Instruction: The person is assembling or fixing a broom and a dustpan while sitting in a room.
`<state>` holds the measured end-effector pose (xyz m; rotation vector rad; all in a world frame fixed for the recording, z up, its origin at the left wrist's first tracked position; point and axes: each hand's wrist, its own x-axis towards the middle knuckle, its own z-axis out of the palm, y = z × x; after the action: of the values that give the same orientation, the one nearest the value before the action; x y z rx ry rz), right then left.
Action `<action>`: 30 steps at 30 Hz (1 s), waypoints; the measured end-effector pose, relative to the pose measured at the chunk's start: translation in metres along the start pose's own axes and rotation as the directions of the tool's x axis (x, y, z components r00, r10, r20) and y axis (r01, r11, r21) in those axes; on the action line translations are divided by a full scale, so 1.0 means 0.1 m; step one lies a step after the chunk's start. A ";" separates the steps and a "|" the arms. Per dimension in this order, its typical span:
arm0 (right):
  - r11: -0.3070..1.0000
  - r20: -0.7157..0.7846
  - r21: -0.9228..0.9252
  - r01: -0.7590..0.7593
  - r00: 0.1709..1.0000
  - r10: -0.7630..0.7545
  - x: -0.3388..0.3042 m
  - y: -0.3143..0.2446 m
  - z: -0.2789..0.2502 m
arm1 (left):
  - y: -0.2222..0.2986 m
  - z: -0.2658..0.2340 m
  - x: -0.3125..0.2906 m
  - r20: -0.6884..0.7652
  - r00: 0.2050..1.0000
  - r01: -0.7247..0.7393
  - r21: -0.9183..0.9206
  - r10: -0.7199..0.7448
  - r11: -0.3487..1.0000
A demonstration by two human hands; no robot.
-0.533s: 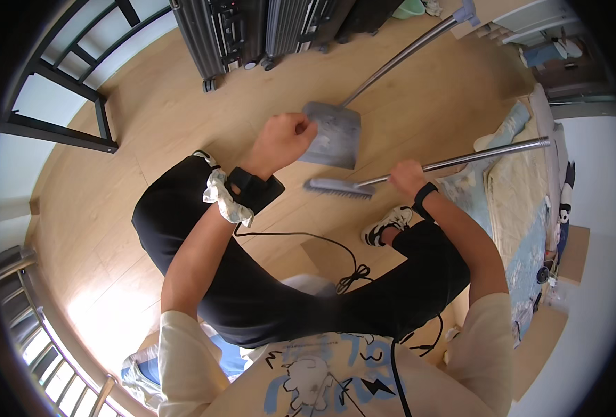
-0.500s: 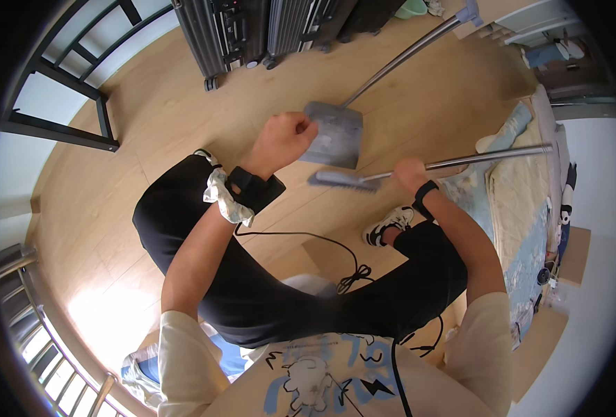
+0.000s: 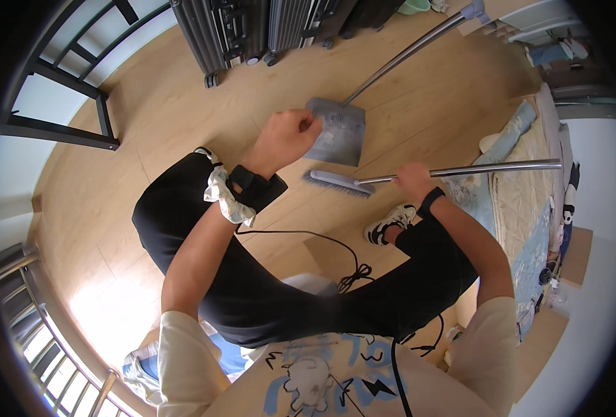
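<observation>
My right hand (image 3: pixel 414 182) is wrapped round the metal handle of a broom (image 3: pixel 489 167), low down near its head. The grey broom head (image 3: pixel 337 182) is at the floor just in front of the dustpan, its bristles turned toward me. A grey dustpan (image 3: pixel 334 132) lies on the floor, with its long metal handle leaning away to the far right. Over the dustpan's left edge is my left hand (image 3: pixel 288 141), fingers curled together as in a pinch. Whatever those fingers hold, if anything, is too small or hidden to see.
Dark suitcases (image 3: pixel 217 35) on wheels stand at the far side. A black metal frame (image 3: pixel 65 132) is at the left. Bedding (image 3: pixel 520 187) lies along the right. A black cable (image 3: pixel 308 236) trails over the floor between my legs, near my shoe (image 3: pixel 390 226).
The broom handle's free end has moved right and nearer to me, and the broom head has turned, with its right end now nearer to me. My left hand has hardly moved.
</observation>
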<state>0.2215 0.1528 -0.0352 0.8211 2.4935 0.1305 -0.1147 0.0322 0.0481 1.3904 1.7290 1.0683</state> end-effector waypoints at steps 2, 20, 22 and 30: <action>0.999 -0.004 -0.006 -0.033 0.999 0.033 0.05 0.05 0.10 | -0.04 0.03 0.05 0.004 1.000 -0.008 -0.015 0.008 1.000; 0.982 -0.045 -0.017 -0.187 0.981 0.186 0.12 -0.01 0.09 | -0.06 0.05 0.03 0.001 1.000 -0.010 -0.012 0.010 1.000; 0.969 -0.098 0.091 -0.231 0.966 0.239 0.11 0.08 -0.03 | -0.06 0.04 0.04 0.007 1.000 -0.003 -0.026 0.003 1.000; 1.000 0.003 0.028 -0.001 1.000 0.001 -0.01 -0.23 -0.08 | -0.06 0.03 0.01 -0.009 1.000 -0.024 0.029 0.025 0.999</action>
<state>0.2061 0.1342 -0.0336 0.8329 2.4970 0.0947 -0.1150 0.0326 0.0416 1.4302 1.7448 1.0684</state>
